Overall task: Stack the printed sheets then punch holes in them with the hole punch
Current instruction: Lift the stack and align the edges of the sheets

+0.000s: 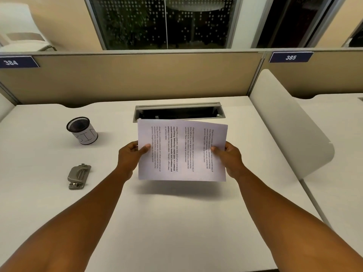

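The printed sheets [181, 150] hang in the air above the white counter [176, 222], pinched at both short edges: the left hand [130, 156] grips the left edge with its thumb on top, the right hand [228, 156] grips the right edge likewise, the fingers curled behind the paper. One sheet's top corner fans out unaligned. A grey metal hole punch [78, 176] lies well apart on the left, beyond it a black mesh cup [82, 130] wrapped in white paper. Behind the sheets a rectangular cable slot [178, 111] opens in the counter.
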`<state>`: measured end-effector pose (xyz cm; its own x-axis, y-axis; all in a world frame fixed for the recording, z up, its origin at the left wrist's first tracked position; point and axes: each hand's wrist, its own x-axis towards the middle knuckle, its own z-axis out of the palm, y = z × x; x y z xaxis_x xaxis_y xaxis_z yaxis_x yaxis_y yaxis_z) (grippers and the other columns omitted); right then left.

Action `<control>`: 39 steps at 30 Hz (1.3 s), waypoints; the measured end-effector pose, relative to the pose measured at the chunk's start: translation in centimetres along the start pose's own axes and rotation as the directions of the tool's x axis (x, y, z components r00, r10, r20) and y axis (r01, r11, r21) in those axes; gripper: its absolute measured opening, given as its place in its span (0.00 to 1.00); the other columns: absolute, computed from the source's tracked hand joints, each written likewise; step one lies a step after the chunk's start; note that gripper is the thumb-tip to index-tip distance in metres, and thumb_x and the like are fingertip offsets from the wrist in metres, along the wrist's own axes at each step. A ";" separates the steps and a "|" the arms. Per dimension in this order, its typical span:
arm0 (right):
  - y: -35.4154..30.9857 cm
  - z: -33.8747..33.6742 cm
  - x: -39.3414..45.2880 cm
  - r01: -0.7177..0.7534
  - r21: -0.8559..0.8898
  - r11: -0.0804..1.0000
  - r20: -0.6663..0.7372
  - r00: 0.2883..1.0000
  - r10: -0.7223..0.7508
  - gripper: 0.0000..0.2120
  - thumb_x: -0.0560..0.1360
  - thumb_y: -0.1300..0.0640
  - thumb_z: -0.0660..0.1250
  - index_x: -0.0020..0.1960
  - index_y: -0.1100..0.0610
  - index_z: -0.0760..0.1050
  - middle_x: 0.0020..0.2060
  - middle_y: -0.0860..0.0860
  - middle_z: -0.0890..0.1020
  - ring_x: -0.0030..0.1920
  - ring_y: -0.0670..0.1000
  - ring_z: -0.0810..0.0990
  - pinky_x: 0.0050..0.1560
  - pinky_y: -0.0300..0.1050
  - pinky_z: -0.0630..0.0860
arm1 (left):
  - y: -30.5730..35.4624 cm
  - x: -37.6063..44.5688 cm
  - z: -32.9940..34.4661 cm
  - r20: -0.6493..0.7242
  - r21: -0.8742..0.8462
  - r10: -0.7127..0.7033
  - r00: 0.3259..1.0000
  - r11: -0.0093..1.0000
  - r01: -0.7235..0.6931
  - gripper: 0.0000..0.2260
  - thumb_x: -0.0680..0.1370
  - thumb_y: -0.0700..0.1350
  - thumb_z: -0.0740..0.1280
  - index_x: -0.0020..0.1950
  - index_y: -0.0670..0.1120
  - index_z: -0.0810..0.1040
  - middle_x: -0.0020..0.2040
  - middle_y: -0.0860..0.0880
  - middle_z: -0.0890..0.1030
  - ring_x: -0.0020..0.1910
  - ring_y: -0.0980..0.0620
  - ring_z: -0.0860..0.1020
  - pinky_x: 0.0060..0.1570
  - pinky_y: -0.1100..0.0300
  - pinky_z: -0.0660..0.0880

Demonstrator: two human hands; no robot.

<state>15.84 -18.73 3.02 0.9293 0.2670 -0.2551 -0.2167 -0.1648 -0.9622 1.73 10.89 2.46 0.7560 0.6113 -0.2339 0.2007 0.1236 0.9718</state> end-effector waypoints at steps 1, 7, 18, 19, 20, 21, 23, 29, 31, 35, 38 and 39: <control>0.0 0.0 0.1 -0.009 0.021 1.000 0.006 1.000 0.009 0.13 0.76 0.59 0.70 0.60 0.57 0.77 0.53 0.55 0.84 0.51 0.58 0.84 0.54 0.57 0.81 | 0.1 0.0 0.0 -0.009 -0.014 -0.024 1.000 1.000 0.024 0.14 0.72 0.46 0.77 0.56 0.47 0.81 0.48 0.52 0.87 0.43 0.53 0.86 0.41 0.60 0.81; -0.1 0.3 0.5 -0.081 0.187 0.979 -0.023 0.996 0.087 0.14 0.75 0.62 0.70 0.60 0.58 0.77 0.54 0.55 0.84 0.52 0.58 0.83 0.53 0.55 0.81 | 0.1 -0.1 -0.1 -0.080 -0.175 -0.186 0.979 0.970 0.170 0.20 0.70 0.48 0.79 0.60 0.52 0.79 0.53 0.53 0.83 0.49 0.53 0.82 0.47 0.56 0.78; 0.6 2.6 -0.1 -0.135 0.462 0.876 0.097 0.990 0.101 0.18 0.75 0.65 0.68 0.64 0.57 0.74 0.58 0.56 0.82 0.57 0.60 0.81 0.57 0.58 0.78 | 0.6 -2.1 4.3 -0.015 -0.532 -0.202 0.979 0.831 0.163 0.22 0.75 0.43 0.75 0.68 0.48 0.76 0.62 0.50 0.82 0.61 0.51 0.80 0.51 0.58 0.78; 0.7 2.9 -0.2 -0.143 0.483 0.864 0.116 0.988 0.099 0.19 0.75 0.65 0.68 0.65 0.57 0.73 0.59 0.57 0.81 0.58 0.60 0.80 0.59 0.59 0.77 | 0.7 -2.2 4.8 -0.003 -0.535 -0.183 0.983 0.831 0.153 0.22 0.75 0.42 0.74 0.68 0.48 0.75 0.62 0.50 0.82 0.60 0.50 0.80 0.51 0.57 0.79; 0.8 3.2 -0.2 -0.153 0.501 0.852 0.133 0.986 0.099 0.20 0.75 0.66 0.68 0.65 0.57 0.72 0.60 0.57 0.81 0.58 0.60 0.80 0.60 0.60 0.76 | 0.9 -2.4 5.3 0.005 -0.536 -0.168 0.986 0.832 0.144 0.22 0.75 0.42 0.74 0.69 0.47 0.75 0.62 0.49 0.82 0.60 0.50 0.81 0.51 0.56 0.79; 0.8 3.5 -0.3 -0.163 0.509 0.845 0.151 0.984 0.099 0.19 0.75 0.66 0.68 0.65 0.57 0.72 0.60 0.57 0.81 0.59 0.60 0.80 0.61 0.60 0.76 | 1.0 -2.4 5.7 0.007 -0.533 -0.154 0.988 0.835 0.134 0.22 0.76 0.42 0.73 0.69 0.47 0.74 0.62 0.49 0.82 0.60 0.49 0.81 0.52 0.54 0.80; 0.8 3.9 -0.6 -0.186 0.489 0.853 0.189 0.977 0.104 0.17 0.75 0.67 0.68 0.62 0.55 0.74 0.57 0.55 0.82 0.57 0.58 0.81 0.57 0.60 0.78 | 1.1 -2.5 6.3 -0.001 -0.533 -0.137 0.991 0.838 0.116 0.22 0.76 0.41 0.73 0.70 0.46 0.74 0.62 0.48 0.82 0.59 0.49 0.82 0.53 0.53 0.81; 0.8 3.4 -1.2 -0.222 0.338 0.915 0.208 0.965 0.157 0.20 0.73 0.69 0.69 0.62 0.57 0.73 0.58 0.57 0.81 0.57 0.59 0.80 0.46 0.52 0.81 | 1.9 -1.9 5.9 0.006 -0.463 -0.067 0.998 0.884 0.062 0.19 0.77 0.42 0.72 0.67 0.45 0.76 0.60 0.46 0.83 0.58 0.45 0.82 0.58 0.46 0.79; 0.9 2.8 -1.1 -0.215 0.324 0.921 0.177 0.970 0.164 0.21 0.72 0.70 0.70 0.63 0.59 0.73 0.57 0.57 0.81 0.56 0.59 0.80 0.48 0.52 0.81 | 2.2 -1.5 5.3 0.009 -0.395 -0.011 1.000 0.919 0.014 0.14 0.77 0.43 0.72 0.62 0.49 0.78 0.58 0.47 0.84 0.57 0.45 0.83 0.56 0.46 0.79; 0.8 1.7 -0.8 -0.192 0.226 0.955 0.155 0.975 0.160 0.13 0.71 0.67 0.72 0.52 0.54 0.77 0.50 0.52 0.83 0.51 0.54 0.82 0.45 0.45 0.79 | 2.9 -0.5 4.1 0.018 -0.249 0.069 0.997 0.967 -0.062 0.11 0.76 0.45 0.73 0.58 0.51 0.80 0.55 0.50 0.85 0.52 0.47 0.84 0.51 0.48 0.82; 0.9 1.8 -0.5 -0.172 0.136 0.976 0.133 0.979 0.154 0.12 0.70 0.66 0.74 0.49 0.53 0.78 0.45 0.49 0.85 0.45 0.50 0.83 0.45 0.45 0.80 | 3.4 -0.2 3.8 0.058 -0.161 0.116 0.992 0.981 -0.105 0.09 0.77 0.46 0.72 0.56 0.52 0.80 0.51 0.53 0.86 0.48 0.49 0.85 0.42 0.54 0.83; 1.0 1.9 -0.5 -0.165 0.111 0.980 0.129 0.980 0.150 0.13 0.70 0.66 0.74 0.50 0.53 0.78 0.45 0.49 0.85 0.45 0.50 0.83 0.49 0.48 0.80 | 3.6 -0.3 3.9 0.076 -0.137 0.133 0.988 0.983 -0.122 0.09 0.77 0.46 0.72 0.56 0.52 0.80 0.50 0.53 0.86 0.47 0.50 0.85 0.40 0.55 0.83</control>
<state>14.63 -17.16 2.01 0.8397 0.3595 -0.4070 -0.3991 -0.0998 -0.9115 4.68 8.11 5.88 0.8212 0.5610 -0.1042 0.0203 0.1538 0.9879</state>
